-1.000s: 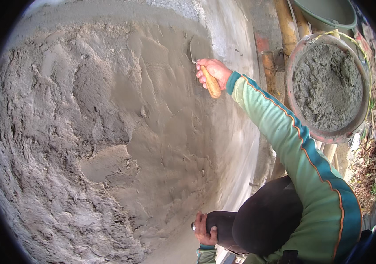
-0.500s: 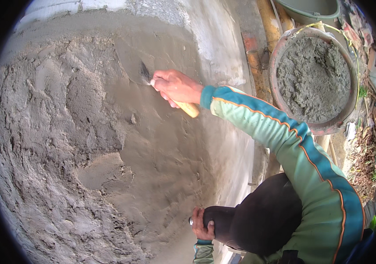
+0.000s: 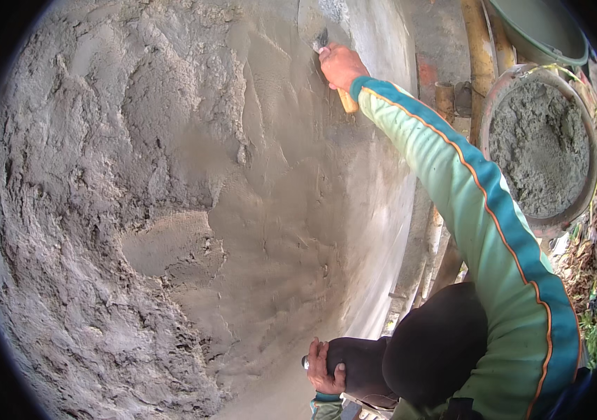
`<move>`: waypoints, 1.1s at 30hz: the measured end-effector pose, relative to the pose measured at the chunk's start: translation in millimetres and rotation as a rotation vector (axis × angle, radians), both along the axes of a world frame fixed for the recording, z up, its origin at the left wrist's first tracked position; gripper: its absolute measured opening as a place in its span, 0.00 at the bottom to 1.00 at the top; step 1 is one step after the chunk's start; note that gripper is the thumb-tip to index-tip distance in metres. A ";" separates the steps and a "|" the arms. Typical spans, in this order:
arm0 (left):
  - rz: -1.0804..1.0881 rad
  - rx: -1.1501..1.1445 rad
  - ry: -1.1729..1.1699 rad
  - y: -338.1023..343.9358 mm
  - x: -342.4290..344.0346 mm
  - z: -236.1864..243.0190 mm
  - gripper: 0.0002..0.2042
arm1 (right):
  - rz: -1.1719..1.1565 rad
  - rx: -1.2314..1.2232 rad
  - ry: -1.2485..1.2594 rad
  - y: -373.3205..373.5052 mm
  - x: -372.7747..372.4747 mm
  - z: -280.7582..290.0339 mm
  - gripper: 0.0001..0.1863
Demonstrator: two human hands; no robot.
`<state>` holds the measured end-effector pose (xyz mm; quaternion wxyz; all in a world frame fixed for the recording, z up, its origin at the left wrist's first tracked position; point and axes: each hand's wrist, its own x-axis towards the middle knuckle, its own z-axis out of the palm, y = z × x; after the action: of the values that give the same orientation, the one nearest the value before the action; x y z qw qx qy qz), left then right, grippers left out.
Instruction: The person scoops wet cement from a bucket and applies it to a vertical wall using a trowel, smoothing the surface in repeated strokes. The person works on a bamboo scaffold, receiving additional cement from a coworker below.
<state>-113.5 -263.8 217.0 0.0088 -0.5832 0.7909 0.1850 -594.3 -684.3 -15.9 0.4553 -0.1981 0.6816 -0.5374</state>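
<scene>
My right hand (image 3: 342, 66) is closed round the yellowish wooden handle (image 3: 347, 101) of a trowel (image 3: 321, 38). Its blade lies against the wet grey mortar (image 3: 277, 175) near the top of the picture, where it blends into the surface. Low in the view, my left hand (image 3: 324, 367) rests against my dark-clothed leg (image 3: 359, 362), its fingers curled. A small shiny end (image 3: 304, 362) pokes out beside those fingers; what it belongs to is hidden. Left of the smoothed band, the mortar is rough and lumpy (image 3: 67, 210).
A round tub of grey mortar (image 3: 539, 147) stands at the right, with a greenish basin (image 3: 543, 31) beyond it. Bamboo poles (image 3: 479, 42) run between the tub and the plastered surface. Dry leaves and litter (image 3: 592, 280) cover the ground at far right.
My right hand has moved the trowel up and to the right, toward the pale edge of the plastered surface. The view has shifted somewhat; my left hand stays at my leg.
</scene>
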 end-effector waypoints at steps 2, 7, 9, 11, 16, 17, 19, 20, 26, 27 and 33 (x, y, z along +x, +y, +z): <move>-0.001 0.012 -0.010 0.3 -4.7 2.1 0.31 | 0.033 0.006 0.070 -20.6 -20.6 -31.8 0.17; 0.032 0.059 0.035 -7.4 -12.4 3.4 0.32 | -0.067 0.006 -0.118 -22.3 -20.4 -63.0 0.19; 0.065 0.074 0.041 -7.1 -13.4 2.3 0.33 | -0.146 -0.026 -0.218 7.7 4.4 -47.3 0.19; 0.063 0.065 0.013 -4.1 -13.2 2.1 0.33 | -0.107 -0.066 -0.259 35.3 21.2 -27.3 0.20; 0.059 0.042 -0.025 3.6 -11.1 8.2 0.32 | 0.090 0.006 0.031 13.7 -9.7 6.4 0.21; 0.070 0.060 -0.001 4.5 -11.3 9.1 0.33 | 0.048 0.026 0.023 7.2 -19.1 6.6 0.21; 0.094 0.074 -0.002 3.0 -12.1 9.3 0.33 | -0.039 0.147 0.015 2.2 -26.3 3.8 0.21; 0.107 0.083 0.017 1.1 -12.7 7.9 0.33 | -0.043 0.071 -0.103 4.2 -26.1 1.5 0.21; 0.008 0.015 -0.033 -4.9 -11.7 3.6 0.31 | 0.059 0.066 -0.052 52.3 31.3 -13.6 0.21; 0.010 0.022 -0.038 -4.6 -11.6 4.5 0.31 | 0.115 0.091 0.012 53.2 33.4 -17.5 0.22; 0.047 0.050 -0.021 -5.8 -15.4 7.3 0.32 | 0.018 0.161 -0.168 37.4 23.9 -57.8 0.21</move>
<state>-128.9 -269.7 224.3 0.0273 -0.6031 0.7720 0.1987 -570.4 -646.9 -73.7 0.5302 -0.1214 0.6803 -0.4912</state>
